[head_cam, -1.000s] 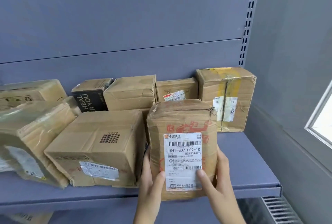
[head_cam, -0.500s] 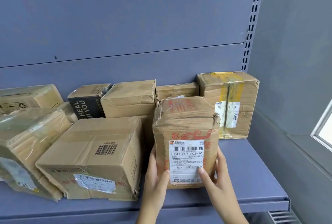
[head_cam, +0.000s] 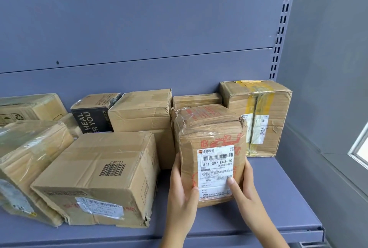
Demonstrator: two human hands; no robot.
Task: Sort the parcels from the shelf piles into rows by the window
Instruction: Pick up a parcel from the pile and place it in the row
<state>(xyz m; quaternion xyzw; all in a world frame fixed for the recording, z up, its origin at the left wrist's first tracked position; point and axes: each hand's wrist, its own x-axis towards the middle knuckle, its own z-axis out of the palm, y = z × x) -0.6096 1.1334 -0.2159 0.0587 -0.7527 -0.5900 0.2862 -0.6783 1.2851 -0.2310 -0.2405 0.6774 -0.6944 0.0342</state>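
Both the left hand [head_cam: 182, 190] and right hand [head_cam: 244, 186] clasp the upright, crumpled brown taped parcel [head_cam: 211, 148] by its sides; probably light, soft-walled, tape slippery, so low side grips suit.

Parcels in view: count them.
9 visible: held parcel; taped box right; low box behind; plain box, black box rear; barcoded box front; wrapped box, tiny box, symbol box left. Others maybe hidden.

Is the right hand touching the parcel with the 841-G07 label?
Touching. The head view shows the right hand against the right side of the parcel, its thumb lying on the white label.
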